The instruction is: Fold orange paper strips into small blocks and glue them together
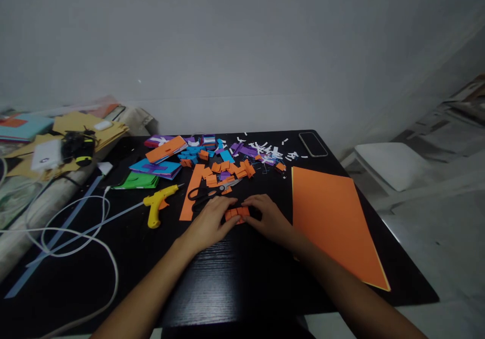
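Between my two hands lies a small folded orange paper piece (237, 213) on the black table. My left hand (214, 221) has its fingers closed on the left end of that piece. The fingers of my right hand (267, 218) pinch its right end. Black-handled scissors (214, 190) lie just beyond my left hand, partly over small orange paper pieces (227, 171). An orange paper strip (192, 192) is flat to the left of the scissors. A yellow glue gun (157, 204) rests farther left.
Large orange sheets (333, 218) lie to the right, under my right forearm. A phone (313, 144) is at the back right. White scraps (271, 152), a green paper stack (138, 180) and a white cable (109, 250) are also there. A white stool (390, 164) stands beyond the table.
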`<state>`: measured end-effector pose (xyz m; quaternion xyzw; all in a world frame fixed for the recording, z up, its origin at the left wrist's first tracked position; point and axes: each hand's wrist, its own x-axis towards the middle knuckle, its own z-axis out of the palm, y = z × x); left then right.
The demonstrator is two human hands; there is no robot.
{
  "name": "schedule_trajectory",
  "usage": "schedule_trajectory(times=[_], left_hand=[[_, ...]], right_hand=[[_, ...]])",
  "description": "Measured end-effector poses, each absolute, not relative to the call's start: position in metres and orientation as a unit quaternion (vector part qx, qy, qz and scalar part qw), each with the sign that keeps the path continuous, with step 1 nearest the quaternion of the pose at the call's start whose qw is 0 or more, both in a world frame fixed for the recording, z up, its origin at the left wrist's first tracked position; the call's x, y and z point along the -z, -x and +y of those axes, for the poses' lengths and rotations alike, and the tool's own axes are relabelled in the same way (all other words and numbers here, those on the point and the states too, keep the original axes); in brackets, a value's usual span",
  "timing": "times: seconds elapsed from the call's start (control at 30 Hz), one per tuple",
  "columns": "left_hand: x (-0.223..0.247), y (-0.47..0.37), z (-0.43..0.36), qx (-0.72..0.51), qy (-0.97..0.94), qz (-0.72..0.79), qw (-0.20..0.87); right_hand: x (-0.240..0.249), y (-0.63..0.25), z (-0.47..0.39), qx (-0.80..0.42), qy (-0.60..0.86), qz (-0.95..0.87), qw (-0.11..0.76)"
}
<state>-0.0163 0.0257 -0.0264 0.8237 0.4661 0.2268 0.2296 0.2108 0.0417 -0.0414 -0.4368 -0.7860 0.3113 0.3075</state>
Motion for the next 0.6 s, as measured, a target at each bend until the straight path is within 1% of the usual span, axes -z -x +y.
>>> schedule_trajectory(times=[0.17,0.33,0.47,0.6], left_hand=[[0.026,0.017,0.028,-0.199,-0.840,0.463,0.201],[0.024,0.015,0.026,-0.206,-0.836,0.460,0.215],[0.022,0.015,0.025,-0.220,-0.825,0.465,0.236],[0.023,0.017,0.026,-0.242,-0.824,0.451,0.244]], right_hand=[[0.040,-0.209,0.038,-0.290,0.436,-0.803,0.285],[0.034,-0.208,0.037,-0.335,0.434,-0.793,0.265],[0.031,-0.208,0.037,-0.397,0.443,-0.748,0.293],[0.031,-0.207,0.038,-0.381,0.420,-0.765,0.306]])
